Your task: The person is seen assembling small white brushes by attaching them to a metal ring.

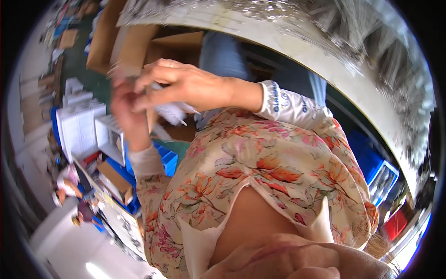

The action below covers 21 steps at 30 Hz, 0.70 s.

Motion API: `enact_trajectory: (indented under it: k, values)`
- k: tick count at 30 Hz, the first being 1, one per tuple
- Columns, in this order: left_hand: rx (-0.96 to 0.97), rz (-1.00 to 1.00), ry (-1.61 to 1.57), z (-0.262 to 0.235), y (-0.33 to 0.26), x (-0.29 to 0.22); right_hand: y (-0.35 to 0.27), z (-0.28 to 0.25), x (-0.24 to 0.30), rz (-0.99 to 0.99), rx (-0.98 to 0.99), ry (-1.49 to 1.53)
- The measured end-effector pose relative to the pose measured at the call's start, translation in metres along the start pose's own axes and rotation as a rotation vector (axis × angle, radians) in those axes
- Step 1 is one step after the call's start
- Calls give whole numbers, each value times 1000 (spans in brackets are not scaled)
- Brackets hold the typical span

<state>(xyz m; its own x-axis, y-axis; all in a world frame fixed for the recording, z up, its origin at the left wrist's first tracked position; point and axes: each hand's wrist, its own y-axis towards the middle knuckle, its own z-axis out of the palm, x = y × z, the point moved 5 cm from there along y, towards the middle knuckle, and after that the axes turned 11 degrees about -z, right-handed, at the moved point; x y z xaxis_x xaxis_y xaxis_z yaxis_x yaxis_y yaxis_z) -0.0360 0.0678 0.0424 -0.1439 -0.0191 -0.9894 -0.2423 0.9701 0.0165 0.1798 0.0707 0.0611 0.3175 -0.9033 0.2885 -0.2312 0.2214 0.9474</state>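
Beside brown cardboard boxes [135, 44], I note a blurred white item [172, 112] under the curved-fingered right hand [179, 83], near the left hand [127, 104]; I cannot tell either grip. Pale bench edge [278, 43] stands apart.

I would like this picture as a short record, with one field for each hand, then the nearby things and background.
left hand: raised, motion-blurred, grip unclear
right hand: fingers bent, close to the left hand
white item: blurred, near the right hand; its kind and which hand holds it unclear
cardboard boxes: open, beyond the hands
bench: pale, across the top
clear thin strands: heaped on the bench
clothing: flowered top
background: people, lower left
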Motion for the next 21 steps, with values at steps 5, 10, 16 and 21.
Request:
enact_trajectory:
  k: [5, 10, 16, 21]
  values:
    - [-316, 784, 78, -49, -9, -90, -32, -51, -3, 232, 89, -294]
    - [-89, -102, 38, -139, 42, 27, -84, -128, 17, 460, 58, -713]
    - [-167, -295, 777, -267, 69, 76, -104, -205, 32, 720, 145, -1179]
    - [-155, -251, 1279, -251, 84, 38, -119, -221, 13, 982, 440, -1352]
